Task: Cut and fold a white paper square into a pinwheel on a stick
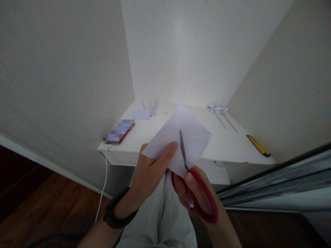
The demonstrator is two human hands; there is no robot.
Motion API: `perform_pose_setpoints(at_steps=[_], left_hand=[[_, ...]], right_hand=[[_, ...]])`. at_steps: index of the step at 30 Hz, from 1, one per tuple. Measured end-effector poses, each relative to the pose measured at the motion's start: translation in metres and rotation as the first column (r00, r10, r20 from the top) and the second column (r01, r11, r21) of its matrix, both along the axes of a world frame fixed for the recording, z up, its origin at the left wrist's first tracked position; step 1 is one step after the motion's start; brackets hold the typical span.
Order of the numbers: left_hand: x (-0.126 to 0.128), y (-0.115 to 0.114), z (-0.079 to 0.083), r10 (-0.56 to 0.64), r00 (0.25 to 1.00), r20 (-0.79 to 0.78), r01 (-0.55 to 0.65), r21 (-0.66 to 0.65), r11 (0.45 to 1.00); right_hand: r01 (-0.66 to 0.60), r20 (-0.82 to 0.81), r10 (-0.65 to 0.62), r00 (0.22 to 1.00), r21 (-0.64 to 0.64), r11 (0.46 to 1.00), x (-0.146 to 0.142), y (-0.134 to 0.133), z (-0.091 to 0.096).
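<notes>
My left hand point(155, 165) pinches a square sheet of white paper point(195, 132) near its left corner, thumb on top and fingers underneath. The sheet is held up in front of the shelf edge, one corner pointing away from me, with faint creases on it. Through the red handles of a pair of scissors point(204, 203) go the thumb and fingers of my right hand point(186, 189). One blade lies over the paper, its tip near the sheet's middle; the other blade is hidden beneath. The blades enter from the corner nearest me.
A white shelf point(155, 134) holds a phone point(120, 131) with a white cable point(105, 181) at left. Behind are thin paper sticks point(154, 108) and a small paper sheet point(141, 114). Folded paper pinwheels on sticks point(219, 111) and a yellow cutter knife point(258, 146) lie right.
</notes>
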State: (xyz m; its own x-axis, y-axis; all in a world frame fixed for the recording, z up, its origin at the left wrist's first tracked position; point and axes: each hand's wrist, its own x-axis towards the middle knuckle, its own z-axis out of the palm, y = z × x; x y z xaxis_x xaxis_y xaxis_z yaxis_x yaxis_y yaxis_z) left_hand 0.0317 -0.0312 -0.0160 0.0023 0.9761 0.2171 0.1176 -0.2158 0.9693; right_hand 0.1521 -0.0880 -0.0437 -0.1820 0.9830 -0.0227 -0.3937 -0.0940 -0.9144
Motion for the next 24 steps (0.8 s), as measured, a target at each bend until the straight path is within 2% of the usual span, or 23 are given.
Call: perform_pose_setpoints(at_steps=[11,17,24], left_hand=[[0.0,0.0,0.001,-0.032,0.999,0.013,0.032,-0.068,0.997],[0.0,0.002,0.004,-0.039,0.999,0.001,0.039,-0.045,0.998],[-0.02,0.014,0.018,-0.106,0.992,-0.074,0.11,0.062,0.992]], right_hand=[[-0.019,0.009,0.02,1.0,-0.03,0.999,-0.001,-0.001,0.005],[0.004,0.006,-0.003,1.0,-0.037,0.999,0.001,0.0,0.0],[-0.014,0.101,0.015,0.995,-0.007,1.0,0.011,0.007,-0.002]])
